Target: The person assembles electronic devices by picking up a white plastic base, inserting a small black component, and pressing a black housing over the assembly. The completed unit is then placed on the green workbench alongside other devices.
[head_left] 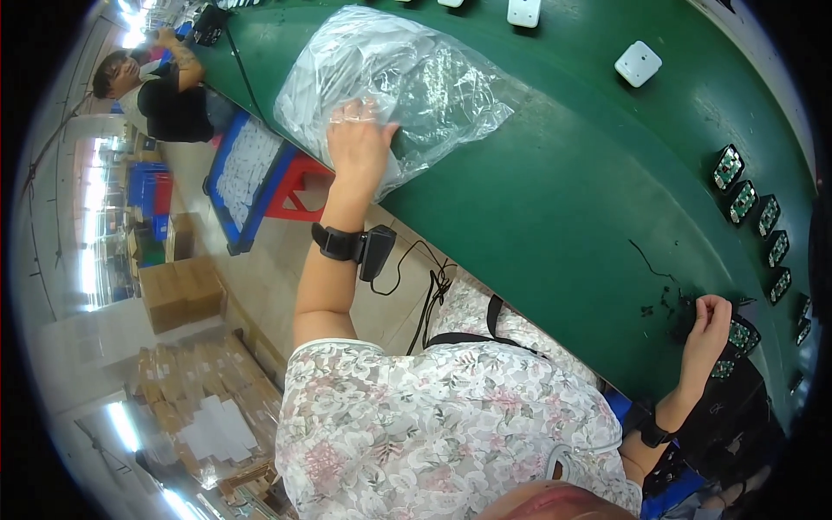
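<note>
At the upper left of the green table, a clear plastic bag (442,91) bulges with white pieces. My left hand (358,147) lies on its near side, fingers stretched over the plastic and slightly apart; whether the fingertips are inside the bag I cannot tell. Over at the right, my right hand (709,328) rests close to the tabletop with fingers bent together; anything in them is hidden. Beside it sits a black housing with a green circuit board (743,334), partly covered by the hand. Small dark bits (666,299) lie just left of that hand.
Several black housings with circuit boards (744,201) line the table's right side. A white square case (638,64) lies at the far side, another white case (523,10) left of it. A blue crate (251,169) and red stool (299,192) stand below the table; a person (165,100) sits beyond.
</note>
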Motion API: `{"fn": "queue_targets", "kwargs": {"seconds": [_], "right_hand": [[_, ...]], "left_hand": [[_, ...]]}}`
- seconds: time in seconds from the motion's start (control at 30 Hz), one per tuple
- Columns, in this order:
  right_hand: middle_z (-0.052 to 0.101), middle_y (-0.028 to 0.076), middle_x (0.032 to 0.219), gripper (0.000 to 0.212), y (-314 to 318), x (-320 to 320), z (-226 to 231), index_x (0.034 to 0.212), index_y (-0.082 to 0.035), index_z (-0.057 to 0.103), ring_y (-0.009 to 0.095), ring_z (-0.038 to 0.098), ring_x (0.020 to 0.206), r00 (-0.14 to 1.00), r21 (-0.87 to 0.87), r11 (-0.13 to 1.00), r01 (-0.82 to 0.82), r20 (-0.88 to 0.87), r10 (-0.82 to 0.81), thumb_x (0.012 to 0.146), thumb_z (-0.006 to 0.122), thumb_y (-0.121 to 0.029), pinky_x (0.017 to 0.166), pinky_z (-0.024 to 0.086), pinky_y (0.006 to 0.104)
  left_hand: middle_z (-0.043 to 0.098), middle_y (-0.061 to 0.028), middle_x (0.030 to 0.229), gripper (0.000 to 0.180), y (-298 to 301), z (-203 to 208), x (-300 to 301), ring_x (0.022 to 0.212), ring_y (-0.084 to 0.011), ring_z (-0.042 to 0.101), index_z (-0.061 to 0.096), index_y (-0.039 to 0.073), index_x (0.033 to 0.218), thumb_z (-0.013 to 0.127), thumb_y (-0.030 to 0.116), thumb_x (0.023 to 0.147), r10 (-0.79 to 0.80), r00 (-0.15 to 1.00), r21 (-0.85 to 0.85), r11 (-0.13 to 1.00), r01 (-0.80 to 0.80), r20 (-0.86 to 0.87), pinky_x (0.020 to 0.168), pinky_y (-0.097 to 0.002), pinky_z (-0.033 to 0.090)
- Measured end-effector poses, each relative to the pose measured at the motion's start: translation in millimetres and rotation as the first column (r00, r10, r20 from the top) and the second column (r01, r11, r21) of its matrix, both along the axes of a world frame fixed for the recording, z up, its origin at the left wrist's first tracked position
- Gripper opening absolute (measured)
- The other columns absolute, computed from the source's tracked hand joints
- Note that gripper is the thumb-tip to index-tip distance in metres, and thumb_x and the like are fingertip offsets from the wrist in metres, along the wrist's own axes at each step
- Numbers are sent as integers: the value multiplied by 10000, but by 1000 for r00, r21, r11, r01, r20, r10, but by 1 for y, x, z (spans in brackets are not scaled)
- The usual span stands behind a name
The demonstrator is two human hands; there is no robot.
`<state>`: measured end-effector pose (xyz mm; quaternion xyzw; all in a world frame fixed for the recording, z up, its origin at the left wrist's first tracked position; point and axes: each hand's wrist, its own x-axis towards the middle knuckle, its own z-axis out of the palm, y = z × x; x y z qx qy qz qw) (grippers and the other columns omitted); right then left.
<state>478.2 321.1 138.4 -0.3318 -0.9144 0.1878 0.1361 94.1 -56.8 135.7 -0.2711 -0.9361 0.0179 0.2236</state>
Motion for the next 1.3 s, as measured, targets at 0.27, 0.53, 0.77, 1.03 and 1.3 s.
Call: {"fn": "queue_targets", "kwargs": {"seconds": [0.27,0.53,0.77,1.03,1.3], "right_hand": [[547,85,802,102,4,-3,8,905,5,527,171,516,700,992,52,993,102,-79,-98,941,545,-89,669,443,284],[597,67,810,73,6,-14,22,960,2,591,120,527,694,982,-16,997,76,-173,-78,894,586,-27,645,431,245],[597,44,847,120,-3,-48,42,982,13,639,101,543,713,951,-248,968,-26,-305,-53,884,571,8,652,451,225],[600,32,847,127,2,-52,23,1002,23,611,97,564,711,949,-341,940,-2,-296,-106,885,564,13,658,460,212],[642,81,870,146,-13,-59,29,1026,37,607,112,596,741,831,-796,566,-215,-454,-322,906,601,-45,681,493,230]], "left_hand": [[590,-137,1155,231,18,10,15,1099,-331,520,660,63,998,673,154,785,-121,992,-93,989,118,-26,928,-435,395],[655,-108,980,300,93,57,94,873,-297,611,626,68,1106,609,-3,815,-486,869,370,827,423,92,748,-362,500],[639,-113,939,382,207,54,144,656,-129,600,589,111,1250,596,16,880,-775,119,779,627,11,621,555,-263,494],[621,-42,895,306,245,23,171,621,-75,569,613,99,1187,592,13,894,-796,-63,780,603,-167,601,502,-194,439],[609,-81,892,142,238,19,169,601,-122,602,637,30,998,600,-13,868,-822,10,820,567,-83,569,514,-245,474]]}}
